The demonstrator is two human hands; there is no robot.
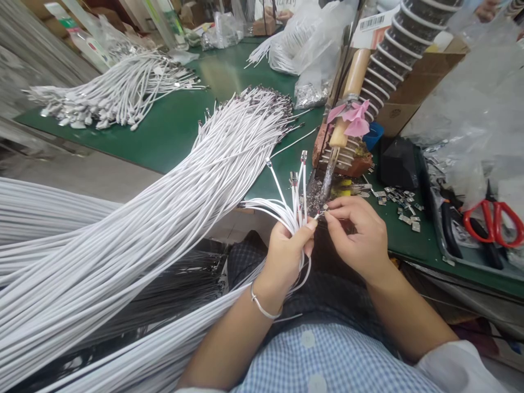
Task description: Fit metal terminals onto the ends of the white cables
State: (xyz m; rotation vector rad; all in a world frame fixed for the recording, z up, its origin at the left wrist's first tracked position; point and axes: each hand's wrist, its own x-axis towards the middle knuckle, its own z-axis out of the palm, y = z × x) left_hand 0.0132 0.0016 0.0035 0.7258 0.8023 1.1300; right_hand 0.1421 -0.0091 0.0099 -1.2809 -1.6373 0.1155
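Observation:
My left hand is closed around a small bunch of white cables, a few of which stand up with metal connectors on their tips. Between its thumb and fingers one cable end points right. My right hand pinches a tiny metal connector at that cable's end. Just above the fingertips, a soldering iron with a wooden handle and pink cloth tied on it is fixed tip down. Its tip is near the pinched piece, but contact cannot be made out.
A large bundle of white cables runs across the green table on the left, with another pile behind. Small connector boards lie at right. Beside them a tray holds red-handled scissors. A spring-wrapped hose rises behind the iron.

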